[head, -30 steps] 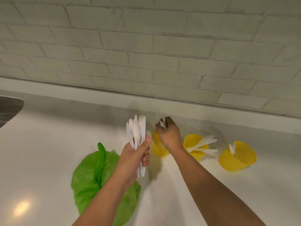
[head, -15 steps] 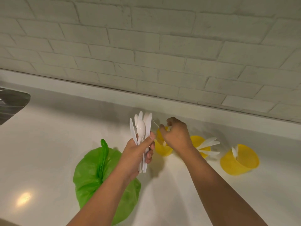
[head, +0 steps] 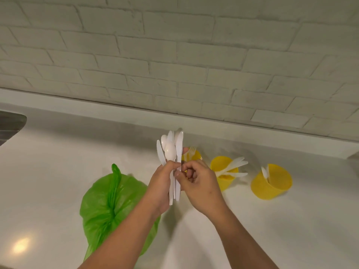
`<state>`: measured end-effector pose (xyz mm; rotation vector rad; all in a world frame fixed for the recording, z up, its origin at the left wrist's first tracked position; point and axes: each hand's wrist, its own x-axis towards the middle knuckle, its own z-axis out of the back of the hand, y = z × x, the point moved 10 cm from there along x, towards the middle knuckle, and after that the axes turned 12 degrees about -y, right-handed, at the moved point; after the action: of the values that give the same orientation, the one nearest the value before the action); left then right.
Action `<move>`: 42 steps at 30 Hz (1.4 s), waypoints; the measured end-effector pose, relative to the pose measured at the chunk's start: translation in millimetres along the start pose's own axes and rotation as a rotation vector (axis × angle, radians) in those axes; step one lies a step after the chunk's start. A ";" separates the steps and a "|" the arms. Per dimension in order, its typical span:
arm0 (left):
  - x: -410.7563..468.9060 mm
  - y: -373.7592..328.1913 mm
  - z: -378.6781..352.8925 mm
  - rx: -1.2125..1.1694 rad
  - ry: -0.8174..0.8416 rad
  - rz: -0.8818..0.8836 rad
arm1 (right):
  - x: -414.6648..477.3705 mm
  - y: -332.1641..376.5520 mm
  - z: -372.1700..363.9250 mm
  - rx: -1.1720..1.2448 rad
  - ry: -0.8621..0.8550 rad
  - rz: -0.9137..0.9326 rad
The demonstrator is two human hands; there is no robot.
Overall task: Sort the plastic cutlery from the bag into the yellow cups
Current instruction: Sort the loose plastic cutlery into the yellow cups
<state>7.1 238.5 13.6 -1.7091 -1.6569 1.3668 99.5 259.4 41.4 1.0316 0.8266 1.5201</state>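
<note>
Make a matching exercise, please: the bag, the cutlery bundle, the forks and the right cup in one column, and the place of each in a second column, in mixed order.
Things:
1. bag
2. bundle
3. forks
4. right cup

Places:
a. gripped in the left hand
b. standing in the left cup
c. at the right end of the row
d. lying on the counter, left of the whole row

Pairs: 1-d, 2-a, 3-b, 4-c.
</note>
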 end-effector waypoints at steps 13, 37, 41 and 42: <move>-6.6 -5.4 2.8 0.056 -0.034 -0.043 | -4.7 -1.1 61.9 0.309 -0.433 -0.134; -14.4 -3.9 -5.1 0.194 0.013 -0.080 | 9.7 -32.2 9.9 0.404 0.029 -0.508; -13.9 0.4 -2.8 0.117 -0.028 -0.041 | 7.5 -32.9 8.9 0.526 -0.026 -0.526; -14.1 1.8 -3.4 0.111 -0.025 -0.033 | 8.0 -32.2 11.8 0.527 -0.047 -0.519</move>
<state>13.4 226.4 18.8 -1.6018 -1.5849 1.4423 122.2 273.1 18.3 1.1048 1.3815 0.8494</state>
